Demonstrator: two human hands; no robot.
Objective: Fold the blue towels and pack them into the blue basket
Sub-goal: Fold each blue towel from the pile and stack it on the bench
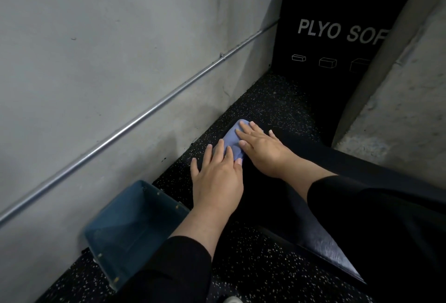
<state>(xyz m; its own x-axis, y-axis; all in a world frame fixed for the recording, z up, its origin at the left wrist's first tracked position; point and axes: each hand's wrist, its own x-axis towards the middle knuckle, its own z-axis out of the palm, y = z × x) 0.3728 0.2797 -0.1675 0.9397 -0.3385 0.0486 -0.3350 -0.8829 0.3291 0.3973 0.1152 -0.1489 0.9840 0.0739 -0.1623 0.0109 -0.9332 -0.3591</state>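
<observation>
While flat, hands [241,155] on towel [231,139]

black long sleeves [357,196] pushed up, forearms bare.

A single head-worn wide-angle camera looks forward and steeply down, close over both forearms, toward the black padded bench [321,244], speckled floor [265,99] and grey wall [96,61] at left.
</observation>
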